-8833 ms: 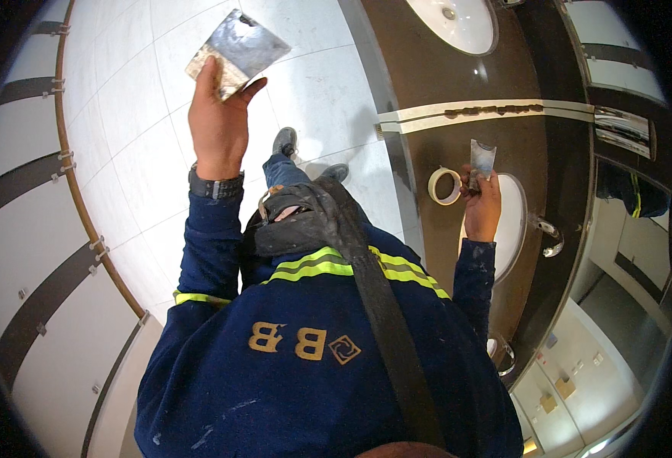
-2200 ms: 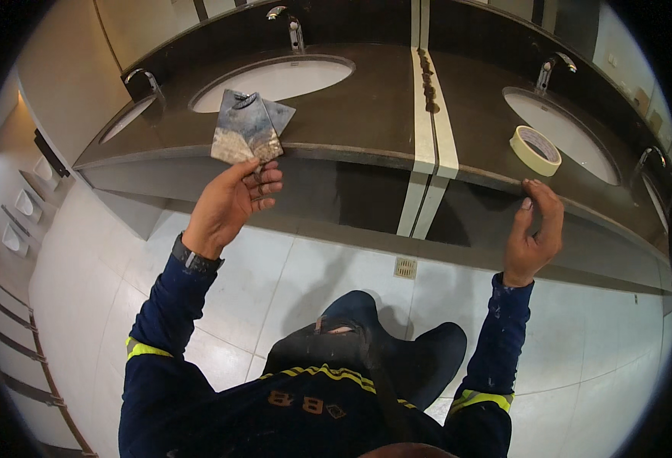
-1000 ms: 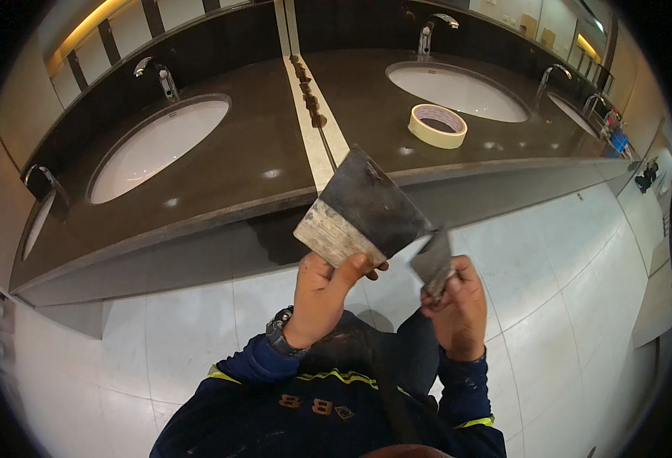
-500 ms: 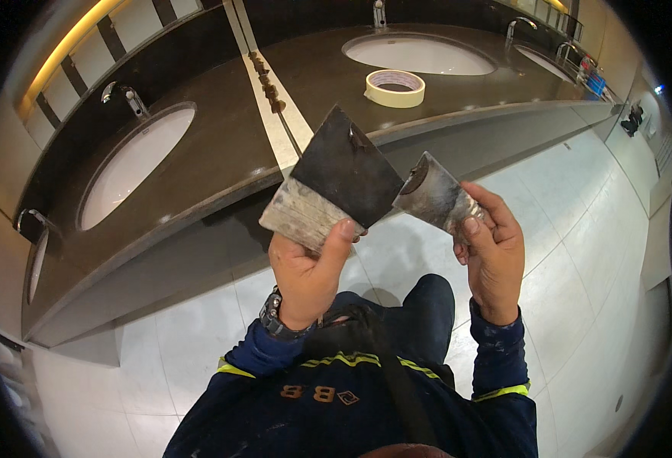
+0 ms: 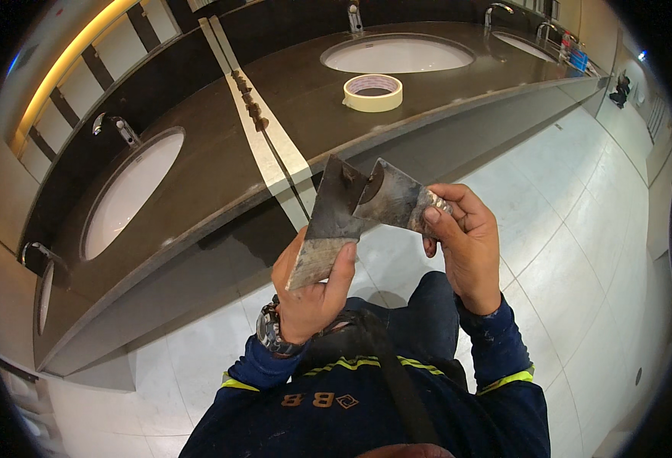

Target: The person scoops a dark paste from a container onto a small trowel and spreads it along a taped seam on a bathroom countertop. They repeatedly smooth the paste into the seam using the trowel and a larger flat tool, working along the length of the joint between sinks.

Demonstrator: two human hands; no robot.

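White oval basins [image 5: 397,56] with chrome faucets [image 5: 127,133]
A yellow light strip [image 5: 62,61] glows at upper left; small red and blue items [image 5: 578,59] sit at upper right.

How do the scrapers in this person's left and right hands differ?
The left scraper looks larger; the right scraper looks smaller. The left scraper's blade points up the picture, the right scraper's leftward. The left scraper shows a pale lower part; the right scraper is mostly grey. Both blades carry dark residue.
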